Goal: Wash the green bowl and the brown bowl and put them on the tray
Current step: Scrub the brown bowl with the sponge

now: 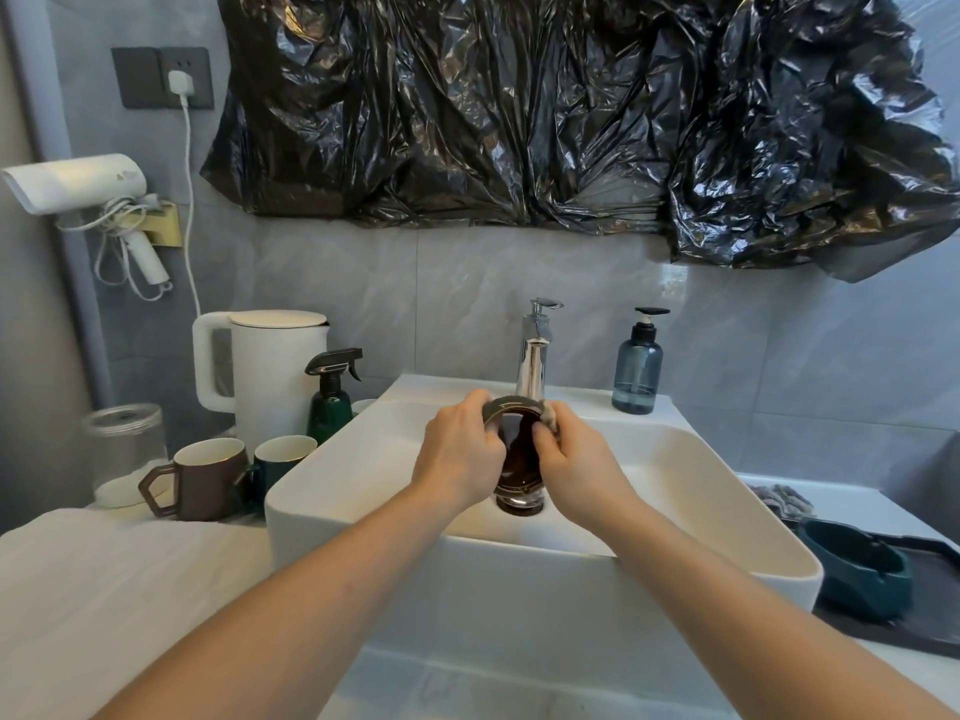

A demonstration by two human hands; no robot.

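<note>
The brown bowl (519, 454) is held on edge over the white sink (675, 459), just below the chrome tap (532, 356). My left hand (460, 449) grips its left rim. My right hand (571, 454) grips its right rim, with a grey cloth (549, 415) bunched under the fingers against the bowl. The bowl's inside is dark and glossy. The green bowl (857, 574) lies upside down on the dark tray (930, 636) at the right of the sink.
Left of the sink stand a brown mug (208, 478), a green mug (283, 459), a green spray bottle (332, 397), a white kettle (270, 366) and a glass jar (124, 449). A blue soap dispenser (638, 366) sits on the sink's back right corner. A grey rag (779, 498) lies behind the tray.
</note>
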